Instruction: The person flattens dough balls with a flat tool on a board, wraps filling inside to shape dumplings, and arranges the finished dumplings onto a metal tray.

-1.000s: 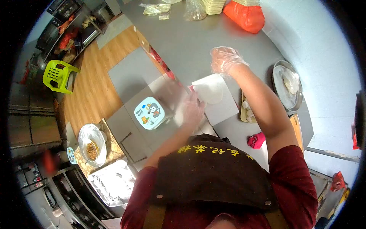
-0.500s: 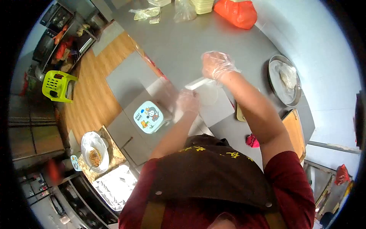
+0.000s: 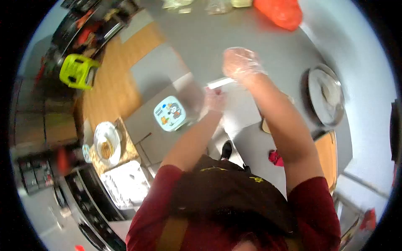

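Note:
My right hand point(image 3: 243, 65), in a clear plastic glove, is raised over the grey worktop with its fingers curled into a fist. Whatever it holds, if anything, is hidden. Lower and to the left is my left hand point(image 3: 215, 99), also gloved; motion smears its fingers. A narrow white strip point(image 3: 220, 83) lies at the left hand's fingertips, just below the right hand. I cannot tell whether the left hand grips it. Under and beside the hands is a flat white sheet or board point(image 3: 242, 106) on the worktop.
Left of my left arm is a container with a cartoon-printed lid point(image 3: 169, 113). A metal pan point(image 3: 326, 94) holding a pale bag stands at right. An orange-red bag point(image 3: 279, 13) lies at the back. A green stool point(image 3: 77, 71) and a bowl of food point(image 3: 106, 138) are farther left.
The camera view has shifted and blurred. My right hand has moved slightly up and away from the white strip. The pale round patch seen earlier on the white sheet no longer shows.

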The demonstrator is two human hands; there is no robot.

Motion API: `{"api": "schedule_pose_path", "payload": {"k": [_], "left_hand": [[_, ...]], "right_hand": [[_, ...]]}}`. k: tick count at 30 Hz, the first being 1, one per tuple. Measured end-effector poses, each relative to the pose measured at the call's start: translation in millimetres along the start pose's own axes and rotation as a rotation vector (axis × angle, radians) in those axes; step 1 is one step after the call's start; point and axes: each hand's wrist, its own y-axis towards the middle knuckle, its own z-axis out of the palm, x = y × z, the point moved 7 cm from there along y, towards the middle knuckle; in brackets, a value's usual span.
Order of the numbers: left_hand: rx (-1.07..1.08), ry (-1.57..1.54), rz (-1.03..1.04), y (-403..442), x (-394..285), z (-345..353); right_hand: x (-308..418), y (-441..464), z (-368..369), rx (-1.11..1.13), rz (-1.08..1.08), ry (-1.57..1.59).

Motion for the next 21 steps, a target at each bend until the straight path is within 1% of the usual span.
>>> {"api": "schedule_pose_path", "payload": {"k": [1, 3, 4, 5, 6, 7, 8, 9, 10, 11, 12, 13, 15, 16, 17, 18, 19, 20, 21], "left_hand": [[0.003, 0.089, 0.006, 6, 3, 5], [0.020, 0.212, 0.031, 16, 10, 25], [0.021, 0.238, 0.051, 20, 13, 33], [-0.001, 0.294, 0.133, 25, 13, 46], [-0.029, 0.353, 0.213, 30, 12, 58], [-0.139, 0.139, 0.008, 53, 43, 94], [-0.037, 0.118, 0.052, 4, -7, 38], [-0.107, 0.010, 0.050, 0, -7, 41], [-0.177, -0.098, 0.055, -3, -6, 46], [-0.167, -0.150, 0.155, -28, -25, 9], [-0.199, -0.326, 0.188, -31, -21, 11], [-0.232, -0.507, 0.236, -34, -17, 11], [-0.106, -0.756, 0.188, -66, -9, -23], [-0.151, -0.767, 0.174, -79, 7, -36], [-0.144, -0.783, 0.161, -90, 23, -45], [-0.139, -0.799, 0.146, -102, 41, -60], [-0.028, -0.824, 0.046, -127, 56, -93], [-0.163, -0.932, 0.071, -134, 97, -94], [-0.293, -1.031, 0.103, -143, 144, -88]], "right_hand": [[4, -1, -1, 0.045, -0.052, -0.040], [-1, 4, 14, 0.056, 0.019, -0.086], [4, -6, 2, 0.100, -0.052, -0.067], [6, -5, 4, 0.157, -0.033, -0.149], [-4, 4, 17, 0.049, -0.119, -0.186], [-11, 13, 29, -0.021, -0.160, -0.171], [-3, 2, 15, -0.119, -0.231, -0.215], [4, -3, 9, 0.080, -0.117, -0.255], [-11, 8, 20, 0.034, -0.133, -0.267], [4, -6, 7, 0.093, -0.082, -0.259], [-6, -4, 9, 0.065, -0.018, -0.195], [-4, -7, 16, 0.089, -0.073, -0.244], [-15, -15, 33, 0.064, -0.126, -0.246], [-28, -22, 44, 0.042, -0.153, -0.233], [-38, -32, 59, 0.032, -0.168, -0.209], [-22, -63, 63, 0.135, -0.078, -0.136], [-36, -78, 95, 0.065, -0.132, -0.153], [-49, -94, 127, -0.007, -0.185, -0.172], [-29, -122, 145, 0.228, 0.010, -0.305]]}}
